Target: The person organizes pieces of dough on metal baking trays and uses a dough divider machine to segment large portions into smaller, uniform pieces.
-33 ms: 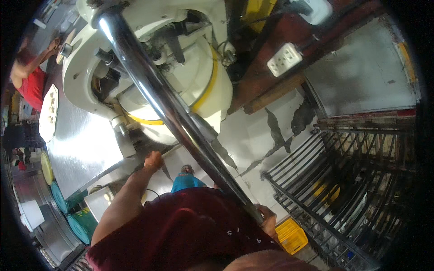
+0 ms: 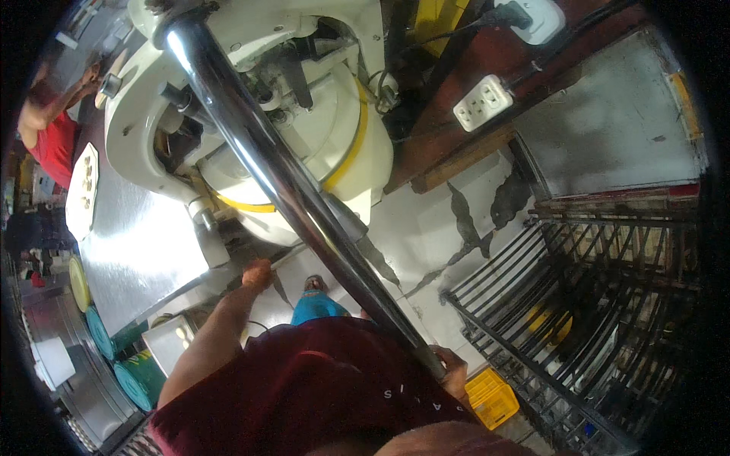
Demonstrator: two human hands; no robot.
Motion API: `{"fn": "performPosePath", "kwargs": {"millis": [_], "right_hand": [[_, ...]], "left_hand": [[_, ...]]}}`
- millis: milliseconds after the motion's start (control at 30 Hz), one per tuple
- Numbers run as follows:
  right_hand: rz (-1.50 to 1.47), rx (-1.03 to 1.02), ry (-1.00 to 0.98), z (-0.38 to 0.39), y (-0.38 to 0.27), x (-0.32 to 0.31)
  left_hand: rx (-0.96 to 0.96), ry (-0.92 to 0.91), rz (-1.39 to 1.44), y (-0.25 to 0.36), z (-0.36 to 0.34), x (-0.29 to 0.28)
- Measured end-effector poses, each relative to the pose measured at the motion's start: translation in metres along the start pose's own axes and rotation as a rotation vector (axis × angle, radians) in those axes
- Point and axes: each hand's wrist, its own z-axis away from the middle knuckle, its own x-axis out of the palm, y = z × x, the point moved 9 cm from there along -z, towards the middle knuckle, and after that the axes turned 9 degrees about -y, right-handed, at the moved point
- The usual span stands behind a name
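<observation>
At the lower centre-right of the frame, the right hand [image 2: 454,374] is wrapped around the near end of a metal lever [image 2: 285,190], which runs diagonally to the upper left. Left of centre, the left hand [image 2: 258,275] has its fingers apparently curled; whether it holds anything I cannot tell. Beyond, at upper centre, the lever crosses over a cream machine [image 2: 327,129] with a yellow band. A steel table [image 2: 141,235] lies at left, bearing a white tray [image 2: 78,214]; a person in red [image 2: 55,156] is at upper left.

Maroon shirt [image 2: 304,387] with small white lettering [image 2: 415,400]; bright blue legwear [image 2: 318,308]; bare left forearm [image 2: 209,330]
</observation>
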Motion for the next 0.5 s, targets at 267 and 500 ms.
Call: {"fn": "performPosePath", "kwargs": {"millis": [267,500], "right_hand": [[0.048,0.09,-0.131,-0.015,-0.024,-0.013],[0.063,0.08,-0.139,-0.006,0.012,0.0]], "left_hand": [[-0.004,-0.056,0.021,-0.05,0.0,0.065],[-0.09,0.046,0.05,-0.041,0.0,0.048]]}}
